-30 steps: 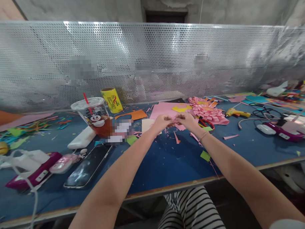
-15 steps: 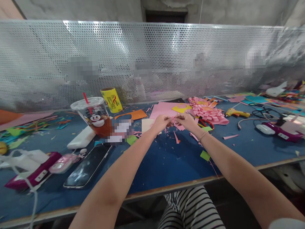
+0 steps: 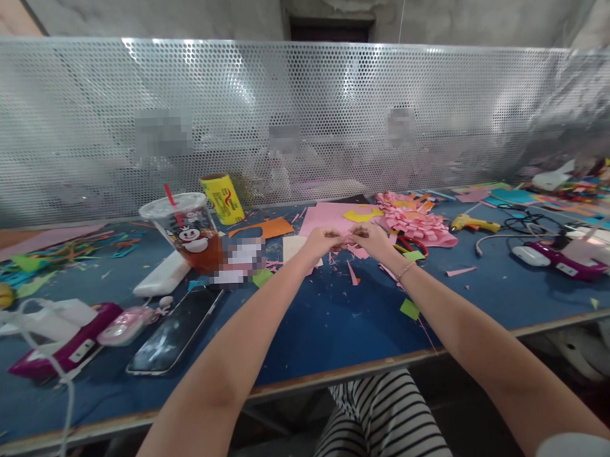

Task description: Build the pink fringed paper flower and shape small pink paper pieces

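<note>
Left hand point(image 3: 326, 240) and right hand point(image 3: 369, 239) face each other over the worktop point(image 3: 339, 334), fingertips pinched on a small pink paper piece point(image 3: 345, 236). It sits directly between them, neither hand clearly nearer; fingers cover much of it, so its long axis cannot be told. Just beyond the hands lies a pink sheet point(image 3: 322, 218); ruffled pink paper point(image 3: 419, 226) rests to the right hand's right, a cream square point(image 3: 292, 247) beside the left hand.

on the table point(image 3: 333, 327), a phone point(image 3: 176, 333) lies left of a paper sheet point(image 3: 317, 218), a glue gun point(image 3: 477, 224) right, a panel point(image 3: 331, 114) behind.
</note>
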{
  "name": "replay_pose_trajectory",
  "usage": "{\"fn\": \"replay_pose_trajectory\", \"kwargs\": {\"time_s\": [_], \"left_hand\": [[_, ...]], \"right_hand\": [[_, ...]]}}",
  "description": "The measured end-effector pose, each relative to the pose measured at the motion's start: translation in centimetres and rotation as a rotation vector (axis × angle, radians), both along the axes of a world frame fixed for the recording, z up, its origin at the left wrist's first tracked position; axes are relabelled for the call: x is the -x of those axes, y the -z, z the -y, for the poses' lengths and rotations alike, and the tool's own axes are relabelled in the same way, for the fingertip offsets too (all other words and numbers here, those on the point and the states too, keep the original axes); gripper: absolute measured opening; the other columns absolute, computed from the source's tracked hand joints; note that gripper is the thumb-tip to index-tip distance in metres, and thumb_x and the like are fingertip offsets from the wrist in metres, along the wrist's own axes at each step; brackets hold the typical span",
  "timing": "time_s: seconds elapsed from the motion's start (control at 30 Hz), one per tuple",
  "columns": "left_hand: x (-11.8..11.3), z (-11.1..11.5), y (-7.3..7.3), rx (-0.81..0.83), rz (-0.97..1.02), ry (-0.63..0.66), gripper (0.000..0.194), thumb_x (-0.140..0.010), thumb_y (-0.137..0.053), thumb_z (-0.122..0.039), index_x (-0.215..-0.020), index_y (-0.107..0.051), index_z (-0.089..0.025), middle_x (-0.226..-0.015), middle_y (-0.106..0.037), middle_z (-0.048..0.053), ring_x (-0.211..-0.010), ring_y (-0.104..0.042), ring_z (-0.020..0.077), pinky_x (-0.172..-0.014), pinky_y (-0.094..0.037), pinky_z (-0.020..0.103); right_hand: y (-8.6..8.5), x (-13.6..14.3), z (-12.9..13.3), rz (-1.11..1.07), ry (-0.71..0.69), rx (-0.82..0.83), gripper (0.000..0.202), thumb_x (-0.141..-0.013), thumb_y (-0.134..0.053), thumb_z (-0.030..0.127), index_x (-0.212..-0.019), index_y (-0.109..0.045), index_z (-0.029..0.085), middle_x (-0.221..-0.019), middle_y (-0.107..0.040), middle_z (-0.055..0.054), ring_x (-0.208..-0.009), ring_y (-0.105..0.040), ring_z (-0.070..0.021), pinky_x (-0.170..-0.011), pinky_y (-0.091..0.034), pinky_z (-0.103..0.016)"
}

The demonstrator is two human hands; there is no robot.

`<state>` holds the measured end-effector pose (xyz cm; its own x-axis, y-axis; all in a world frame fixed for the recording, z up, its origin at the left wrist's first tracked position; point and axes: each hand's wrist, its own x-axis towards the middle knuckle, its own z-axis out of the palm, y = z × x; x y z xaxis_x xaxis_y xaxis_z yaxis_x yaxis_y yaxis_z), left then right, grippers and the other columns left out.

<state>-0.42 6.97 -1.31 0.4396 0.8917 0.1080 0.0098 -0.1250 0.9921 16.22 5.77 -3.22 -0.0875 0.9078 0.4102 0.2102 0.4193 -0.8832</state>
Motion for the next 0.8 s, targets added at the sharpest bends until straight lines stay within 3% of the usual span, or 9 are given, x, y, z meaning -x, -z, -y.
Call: {"fn": "replay_pose_trajectory", "kwargs": {"time_s": [0.27, 0.47, 0.67, 0.8], "left_hand": [[-0.3, -0.1, 0.1, 0.013, -0.020, -0.026, 0.015, -0.065, -0.066, -0.021, -0.071, -0.058, -0.011, -0.061, -0.063, 0.005, -0.055, -0.058, 0.0101, -0.056, -0.043, 0.022], [-0.1, 0.4, -0.7, 0.236, 0.143, 0.039, 0.022, -0.069, -0.066, -0.031, -0.076, -0.056, -0.013, -0.068, -0.066, 0.008, -0.064, -0.064, 0.0155, -0.063, -0.048, 0.027], [0.2, 0.4, -0.9, 0.365, 0.213, 0.082, 0.018, -0.066, -0.069, -0.018, -0.079, -0.058, -0.013, -0.073, -0.067, 0.007, -0.069, -0.065, 0.0123, -0.069, -0.048, 0.023], [0.3, 0.3, -1.1, 0.457, 0.316, 0.032, 0.016, -0.071, -0.064, -0.028, -0.076, -0.058, -0.013, -0.068, -0.065, 0.007, -0.069, -0.064, 0.0128, -0.069, -0.049, 0.024]], "right_hand": [[-0.1, 0.1, 0.1, -0.007, -0.003, 0.011, 0.016, -0.068, -0.060, 0.027, -0.079, -0.057, 0.017, -0.072, -0.063, -0.002, -0.063, -0.060, -0.0126, -0.058, -0.054, -0.028], [-0.4, -0.1, 0.1, 0.056, 0.031, -0.051, 0.008, -0.069, -0.054, 0.023, -0.076, -0.054, 0.018, -0.071, -0.060, -0.001, -0.064, -0.060, -0.0129, -0.059, -0.053, -0.028], [-0.6, -0.4, 0.0, 0.137, 0.054, -0.144, 0.009, -0.072, -0.053, 0.025, -0.077, -0.056, 0.018, -0.072, -0.061, 0.000, -0.064, -0.059, -0.0132, -0.063, -0.051, -0.029], [-0.7, -0.4, 0.0, 0.119, 0.048, -0.160, 0.010, -0.072, -0.055, 0.028, -0.076, -0.057, 0.018, -0.073, -0.063, -0.001, -0.068, -0.061, -0.0146, -0.064, -0.051, -0.028]]}}
